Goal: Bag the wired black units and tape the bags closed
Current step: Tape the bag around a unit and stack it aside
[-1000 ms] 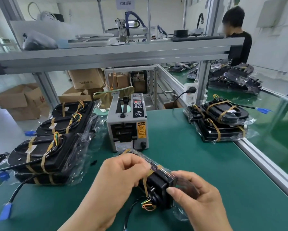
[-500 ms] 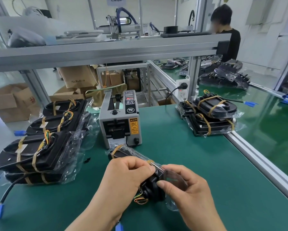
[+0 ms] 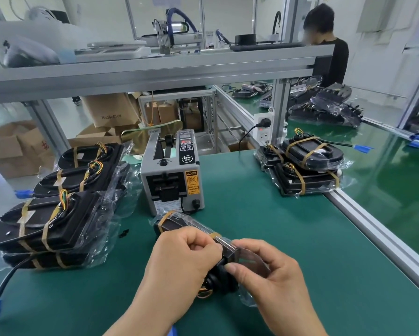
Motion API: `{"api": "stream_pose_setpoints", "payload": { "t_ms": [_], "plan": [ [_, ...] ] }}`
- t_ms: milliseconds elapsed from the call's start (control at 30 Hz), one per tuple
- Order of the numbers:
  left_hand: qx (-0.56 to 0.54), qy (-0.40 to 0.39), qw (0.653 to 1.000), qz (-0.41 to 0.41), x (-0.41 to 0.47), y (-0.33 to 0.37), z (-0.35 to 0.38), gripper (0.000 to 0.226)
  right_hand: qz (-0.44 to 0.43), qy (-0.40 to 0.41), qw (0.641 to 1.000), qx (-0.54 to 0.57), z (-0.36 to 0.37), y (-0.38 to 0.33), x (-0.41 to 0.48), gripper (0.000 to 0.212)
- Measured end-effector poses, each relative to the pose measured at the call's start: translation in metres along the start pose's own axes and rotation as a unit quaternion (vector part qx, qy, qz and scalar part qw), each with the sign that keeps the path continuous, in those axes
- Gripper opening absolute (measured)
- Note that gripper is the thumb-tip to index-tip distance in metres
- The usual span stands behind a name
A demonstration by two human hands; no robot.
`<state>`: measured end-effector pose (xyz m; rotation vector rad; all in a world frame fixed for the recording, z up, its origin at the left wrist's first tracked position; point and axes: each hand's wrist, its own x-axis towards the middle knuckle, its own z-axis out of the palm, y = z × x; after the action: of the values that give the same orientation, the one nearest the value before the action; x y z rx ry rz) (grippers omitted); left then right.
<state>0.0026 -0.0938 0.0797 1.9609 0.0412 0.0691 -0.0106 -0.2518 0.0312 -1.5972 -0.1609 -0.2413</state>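
Note:
A black wired unit in a clear plastic bag lies on the green mat just in front of the tape dispenser. My left hand grips the near end of the bagged unit, fingers curled over it. My right hand pinches the loose clear flap of the bag at that same end. Coloured wires show under my hands. The unit's near end is mostly hidden by both hands.
A stack of bagged black units with tan straps fills the left side. Another stack sits at the right by the aluminium rail. A person stands behind the frame. Cardboard boxes stand beyond the table.
The bagged unit has been turned from tilted up toward me to lying flatter, pointing at the dispenser. Both hands have drawn closer together at its near end, on the bag flap.

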Motion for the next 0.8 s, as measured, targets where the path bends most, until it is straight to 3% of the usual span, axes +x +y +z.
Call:
{"api": "stream_pose_setpoints", "payload": {
  "t_ms": [233,367,533,800],
  "plan": [
    [0.024,0.003,1.0,0.009,0.001,-0.0028,-0.0005,0.004,-0.009,0.006,1.0,-0.012,0.0003,0.0,-0.0007,0.04],
    [0.039,0.029,0.999,0.011,0.0005,-0.0046,0.0014,0.026,-0.012,0.008,1.0,-0.013,0.0009,0.0026,-0.0005,0.041],
    [0.079,0.037,0.996,0.026,-0.0007,-0.0043,0.0023,0.038,-0.01,0.011,1.0,-0.018,0.0021,0.0065,-0.0003,0.042],
    [0.064,0.016,0.998,0.021,0.0049,-0.0034,0.0006,0.014,-0.011,0.008,1.0,-0.019,0.001,0.0046,0.0016,0.041]
  ]
}}
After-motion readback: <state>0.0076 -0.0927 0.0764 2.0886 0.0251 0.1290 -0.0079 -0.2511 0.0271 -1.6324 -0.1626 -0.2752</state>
